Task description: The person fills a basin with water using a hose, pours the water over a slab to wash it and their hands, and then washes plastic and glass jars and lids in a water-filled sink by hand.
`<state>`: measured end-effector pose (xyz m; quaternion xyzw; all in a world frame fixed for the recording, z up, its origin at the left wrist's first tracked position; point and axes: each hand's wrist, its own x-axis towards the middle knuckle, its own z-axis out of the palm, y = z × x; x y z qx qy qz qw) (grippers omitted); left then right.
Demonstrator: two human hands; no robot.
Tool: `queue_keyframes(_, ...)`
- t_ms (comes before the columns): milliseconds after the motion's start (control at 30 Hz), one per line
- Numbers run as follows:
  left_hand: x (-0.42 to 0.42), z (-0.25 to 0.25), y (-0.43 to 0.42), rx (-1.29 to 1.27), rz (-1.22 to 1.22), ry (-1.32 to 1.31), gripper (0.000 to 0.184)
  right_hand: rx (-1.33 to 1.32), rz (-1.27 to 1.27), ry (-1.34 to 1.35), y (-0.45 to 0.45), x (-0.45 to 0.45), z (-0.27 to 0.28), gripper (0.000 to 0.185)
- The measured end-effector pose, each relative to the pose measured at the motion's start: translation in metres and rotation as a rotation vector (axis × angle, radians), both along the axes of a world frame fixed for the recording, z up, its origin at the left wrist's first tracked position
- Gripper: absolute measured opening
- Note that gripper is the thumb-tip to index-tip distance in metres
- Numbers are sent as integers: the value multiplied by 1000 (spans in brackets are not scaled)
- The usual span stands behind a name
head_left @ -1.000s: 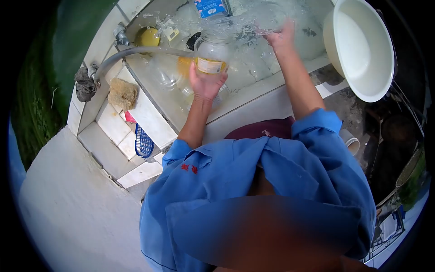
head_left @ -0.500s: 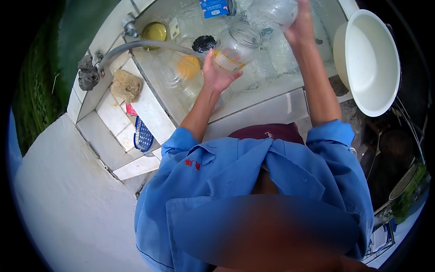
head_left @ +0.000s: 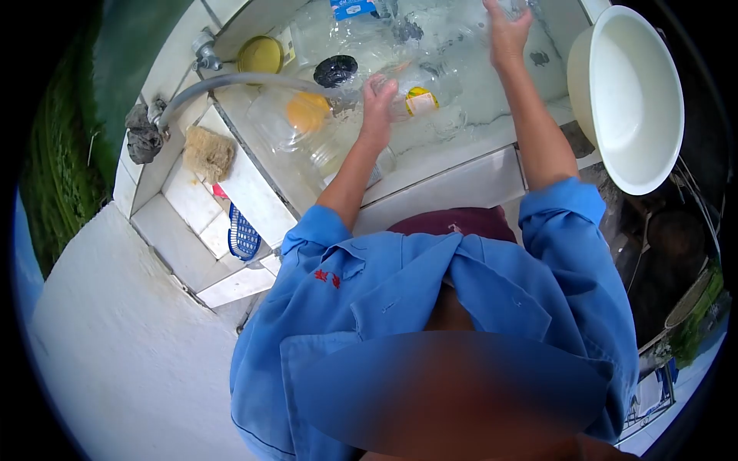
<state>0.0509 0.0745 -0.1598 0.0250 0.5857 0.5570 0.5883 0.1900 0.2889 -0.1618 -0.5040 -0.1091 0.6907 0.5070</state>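
Observation:
My left hand (head_left: 377,104) is at the middle of a water-filled sink, its fingers closed around one end of a clear jar with a yellow-and-white label (head_left: 421,101). The jar lies tilted in the water. Near the top edge, my right hand (head_left: 509,34) has its fingers and thumb curved about a clear jar (head_left: 513,9), mostly cut off or lost against the water. A black lid (head_left: 335,71) and a clear container with an orange part (head_left: 307,112) are just left of my left hand. Another clear jar (head_left: 327,157) lies nearer me.
A grey hose (head_left: 231,79) runs from the tap over the sink's left side. A yellow lid (head_left: 260,55) and blue label (head_left: 353,8) are farther back. At the right stands a white basin (head_left: 634,100). A sponge (head_left: 208,154) and blue basket (head_left: 244,233) are at the left.
The labelled jar in my left hand has gone from upright to tilted down in the water. My right hand has shifted slightly, and its jar has moved away, toward the top edge.

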Motion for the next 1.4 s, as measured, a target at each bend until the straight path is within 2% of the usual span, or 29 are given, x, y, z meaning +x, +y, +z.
queue_keyframes(33,3,-2,2,-44,24,231,49,-7,-12,5,2,3,-4,45)
queue_keyframes(67,4,-3,3,-54,24,221,49,-16,-19,14,4,6,-7,46)
queue_keyframes(133,2,-6,13,82,-106,313,63,-38,-30,42,6,10,-12,46)
queue_keyframes(267,2,-31,16,6,-98,425,67,-113,-29,149,-1,25,-25,46)
queue_keyframes(333,-1,-19,12,-110,53,75,62,-139,28,240,-3,29,-32,47)
queue_keyframes(367,-5,-17,9,-112,56,74,62,-142,65,262,-2,28,-35,47)
queue_keyframes(400,-10,-16,7,-116,27,-251,58,-134,119,283,-2,27,-34,47)
queue_keyframes(433,-12,-11,5,-116,-2,-575,55,-137,95,162,-10,14,-19,48)
queue_keyframes(467,-8,-5,4,-116,2,-574,55,-147,74,39,-18,1,-3,49)
queue_keyframes(500,2,7,4,147,-70,-448,55,-142,111,-22,-19,-5,1,50)
queue_keyframes(567,6,7,8,415,-144,-318,55,-87,224,-68,-17,-12,6,50)
queue_keyframes(633,3,-2,12,493,-36,-1280,57,-19,340,-99,-15,-14,13,51)
queue_keyframes(767,-7,10,15,503,-14,-1270,57,84,442,-159,-9,-16,25,53)
queue_keyframes(833,-16,27,16,384,119,-983,57,110,387,-202,-5,-16,25,54)
queue_keyframes(867,-22,34,16,384,116,-981,57,121,340,-223,-2,-16,24,54)
queue_keyframes(933,-34,46,15,116,134,-515,54,147,223,-269,2,-14,25,55)
queue_keyframes(967,-40,46,9,106,129,-339,50,159,163,-291,4,-11,24,55)
queue_keyframes(1000,-41,54,7,104,122,-339,50,178,116,-315,6,-8,24,56)
queue_keyframes(1067,-40,76,4,-101,108,361,49,219,56,-363,12,-3,26,56)
queue_keyframes(1100,-41,80,1,-103,105,361,49,240,51,-386,15,0,28,57)
queue_keyframes(1167,-44,88,-5,112,-75,1210,55,282,81,-438,18,1,31,58)
queue_keyframes(1200,-44,97,-6,110,-71,1216,55,298,108,-468,19,2,33,58)
queue_keyframes(1267,-44,117,-4,361,-179,1586,62,327,174,-533,20,2,35,59)
queue_keyframes(1400,-34,130,-1,464,-199,1724,66,364,334,-709,22,6,32,61)
